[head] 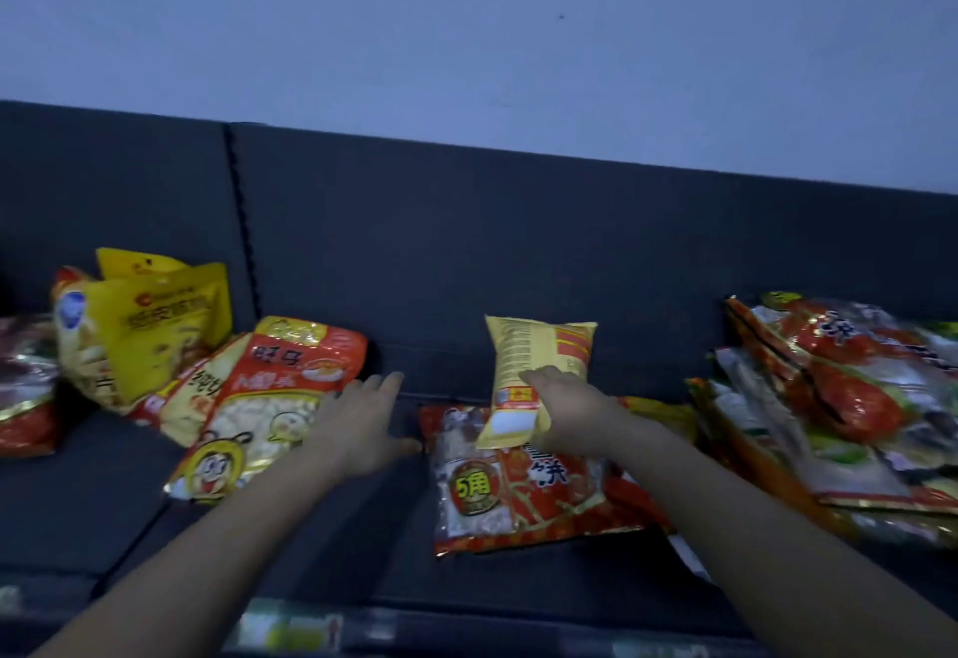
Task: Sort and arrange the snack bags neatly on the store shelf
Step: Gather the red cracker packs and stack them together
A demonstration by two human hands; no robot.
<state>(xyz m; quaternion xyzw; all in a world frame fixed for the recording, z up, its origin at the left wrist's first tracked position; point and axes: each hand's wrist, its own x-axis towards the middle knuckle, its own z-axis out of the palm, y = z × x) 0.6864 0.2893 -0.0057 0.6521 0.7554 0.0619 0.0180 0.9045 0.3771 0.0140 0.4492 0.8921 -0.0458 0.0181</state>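
From the head view, my right grip point(565, 408) is curled round the lower half of a small yellow snack bag point(536, 372). It holds the bag upright above a red bag point(523, 486) that lies flat on the dark shelf point(363, 554).

My left grip point(363, 424) is spread, fingers straight and palm down. It sits just beside the right edge of an orange-red bag with a cartoon face point(259, 414); I cannot tell whether it touches it. That bag lies tilted against more bags, and behind them taller yellow bags point(155, 331) lean on the shelf's back panel point(466, 242).

To my right a loose stack of red bags point(840, 398) lies piled flat. At the far left edge another red bag point(26, 398) shows partly.
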